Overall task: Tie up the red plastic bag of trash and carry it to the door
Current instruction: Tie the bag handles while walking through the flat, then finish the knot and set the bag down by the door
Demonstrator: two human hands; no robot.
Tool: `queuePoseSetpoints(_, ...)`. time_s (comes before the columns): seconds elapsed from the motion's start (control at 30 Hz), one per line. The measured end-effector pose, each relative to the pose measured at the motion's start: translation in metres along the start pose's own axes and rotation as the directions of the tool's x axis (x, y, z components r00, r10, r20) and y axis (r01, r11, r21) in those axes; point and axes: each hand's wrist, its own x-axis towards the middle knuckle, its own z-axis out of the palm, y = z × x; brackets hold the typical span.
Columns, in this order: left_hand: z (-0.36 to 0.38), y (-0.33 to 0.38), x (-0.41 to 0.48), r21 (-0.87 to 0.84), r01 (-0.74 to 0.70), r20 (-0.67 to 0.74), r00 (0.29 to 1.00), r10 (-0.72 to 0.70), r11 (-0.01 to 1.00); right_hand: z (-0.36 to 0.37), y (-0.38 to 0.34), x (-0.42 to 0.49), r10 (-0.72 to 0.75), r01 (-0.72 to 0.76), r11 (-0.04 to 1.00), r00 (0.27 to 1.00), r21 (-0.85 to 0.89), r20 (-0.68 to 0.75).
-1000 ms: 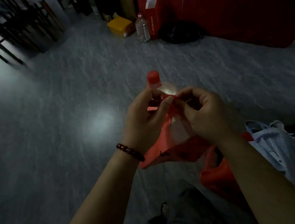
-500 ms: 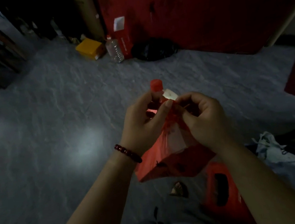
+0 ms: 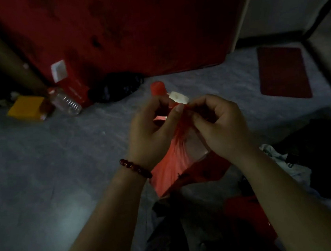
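The red plastic bag hangs in the air in front of me, its top bunched into a twisted neck. My left hand pinches that neck from the left, with a bead bracelet on its wrist. From the right, my right hand grips the same gathered plastic, fingers curled. A bottle with a red cap and a white scrap stick out of the bag's top above my fingers. The big red door stands across the floor ahead.
By the door lie a black bag, a clear plastic bottle, a yellow box and a red carton. A dark red mat lies at the right. Clothes and a red object sit near my feet.
The view has swung left-to-right and closer to the red door; the mat has come into sight. Both hands keep hold of the bag's neck, with little change in grip.
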Motion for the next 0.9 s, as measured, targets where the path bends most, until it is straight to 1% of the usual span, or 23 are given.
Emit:
queuePoseSetpoints(0.1,0.007,-0.016,0.059,-0.025,-0.032,0.076,0.997,0.034,0.999,-0.006,0.010,0.045,0.012,-0.018,0.998,0.995,-0.056,-0.102)
queuePoseSetpoints(0.2,0.015,-0.028,0.115,-0.101,-0.032,0.193,0.980,0.051,0.994,-0.012,0.020,0.085,0.045,-0.067,0.993,0.975,-0.097,-0.216)
queuePoseSetpoints(0.27,0.023,-0.035,0.148,-0.151,-0.045,0.270,0.959,0.084,0.988,-0.016,0.027,0.107,0.068,-0.100,0.990,0.955,-0.097,-0.290)
queuePoseSetpoints(0.4,0.041,-0.047,0.210,-0.171,-0.113,0.350,0.922,0.167,0.979,-0.028,0.039,0.153,0.112,-0.154,0.985,0.914,-0.078,-0.391)
queuePoseSetpoints(0.5,0.061,-0.052,0.256,-0.195,-0.126,0.409,0.891,0.198,0.973,-0.047,0.047,0.189,0.095,-0.163,0.980,0.887,-0.114,-0.453)
queuePoseSetpoints(0.6,0.082,-0.053,0.291,-0.198,-0.162,0.434,0.870,0.235,0.967,-0.066,0.055,0.218,0.100,-0.181,0.977,0.857,-0.112,-0.506)
queuePoseSetpoints(0.7,0.113,-0.055,0.334,-0.209,-0.154,0.464,0.854,0.236,0.966,-0.095,0.069,0.252,0.102,-0.198,0.973,0.832,-0.121,-0.545)
queuePoseSetpoints(0.8,0.153,-0.054,0.377,-0.239,-0.146,0.482,0.840,0.248,0.960,-0.131,0.084,0.289,0.066,-0.194,0.967,0.819,-0.166,-0.571)
queuePoseSetpoints(0.9,0.196,-0.050,0.418,-0.256,-0.140,0.504,0.825,0.256,0.956,-0.173,0.097,0.322,0.044,-0.184,0.964,0.821,-0.191,-0.570)
